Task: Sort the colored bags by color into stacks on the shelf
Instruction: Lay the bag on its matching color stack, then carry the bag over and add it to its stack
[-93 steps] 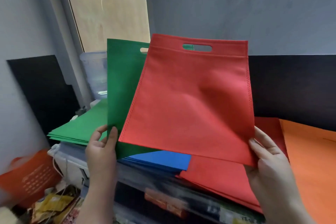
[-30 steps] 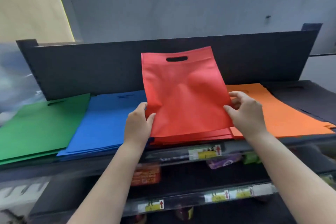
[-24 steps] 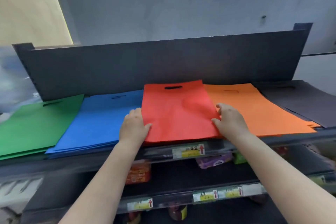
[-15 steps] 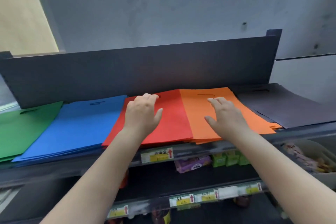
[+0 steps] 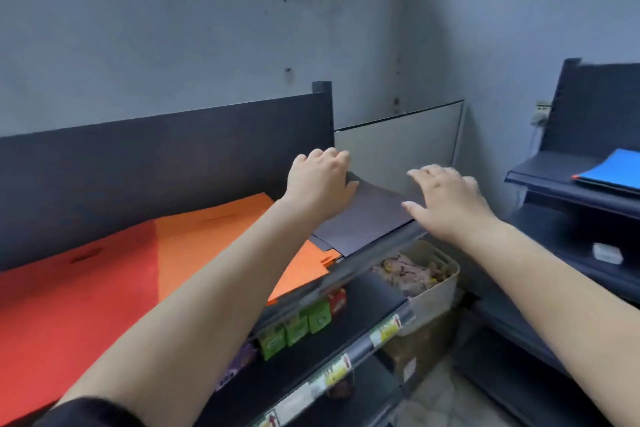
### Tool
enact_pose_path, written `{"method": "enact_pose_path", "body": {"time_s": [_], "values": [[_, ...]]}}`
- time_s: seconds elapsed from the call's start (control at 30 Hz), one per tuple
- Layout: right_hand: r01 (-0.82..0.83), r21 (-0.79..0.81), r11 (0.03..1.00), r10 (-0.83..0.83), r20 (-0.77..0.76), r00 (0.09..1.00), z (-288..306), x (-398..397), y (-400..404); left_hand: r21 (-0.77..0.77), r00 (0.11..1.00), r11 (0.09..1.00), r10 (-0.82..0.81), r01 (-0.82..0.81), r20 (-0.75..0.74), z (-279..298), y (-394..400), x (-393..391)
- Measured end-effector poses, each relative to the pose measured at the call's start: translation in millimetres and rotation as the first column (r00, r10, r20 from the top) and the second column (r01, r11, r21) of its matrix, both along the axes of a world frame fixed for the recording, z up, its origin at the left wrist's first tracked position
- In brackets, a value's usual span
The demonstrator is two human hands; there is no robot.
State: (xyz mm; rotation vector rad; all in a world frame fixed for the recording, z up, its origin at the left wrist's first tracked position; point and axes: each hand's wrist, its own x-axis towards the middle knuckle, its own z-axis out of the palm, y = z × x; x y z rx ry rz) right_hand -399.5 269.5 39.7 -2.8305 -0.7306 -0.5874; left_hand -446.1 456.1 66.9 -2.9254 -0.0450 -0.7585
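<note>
Above the flat bag stacks (image 5: 214, 246) the shelf (image 5: 377, 250) lies open toward the front, but the dark back panel (image 5: 156, 163) walls off the rear (its end post (image 5: 322, 114) marks the right limit), and open air separates this shelf from the side rack (image 5: 571, 184).

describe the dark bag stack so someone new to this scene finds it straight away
Start at the top shelf with the tall dark back panel. Red bags lie at its left, orange bags next, then the dark bag stack at the right end, between the left hand and right hand. It is the only near-black stack, overlapping the orange one's edge.
</note>
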Motion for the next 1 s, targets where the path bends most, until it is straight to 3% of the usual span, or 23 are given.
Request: {"method": "enact_pose_path", "body": {"time_s": [0.2, 0.5, 0.77, 1.0], "values": [[0.268, -0.053, 0.962, -0.268, 0.009, 0.963, 11, 62, -92, -0.012, 0.979, 0.981, -0.193, 0.193, -0.058, 5, -79, 110], [0.577, -0.103, 0.810, -0.583, -0.034, 0.812, 13, 142, -202, 0.007, 0.885, 0.891, -0.449, 0.453, -0.118, 0, -203, 247], [0.697, -0.113, 0.708, -0.705, -0.069, 0.705, -2, 195, -281, 0.062, 0.804, 0.807, -0.572, 0.587, -0.164, -16, -295, 329], [0.710, -0.130, 0.692, -0.721, -0.077, 0.688, -20, 252, -357, 0.062, 0.779, 0.784, -0.600, 0.618, -0.184, -39, -373, 396]]}}
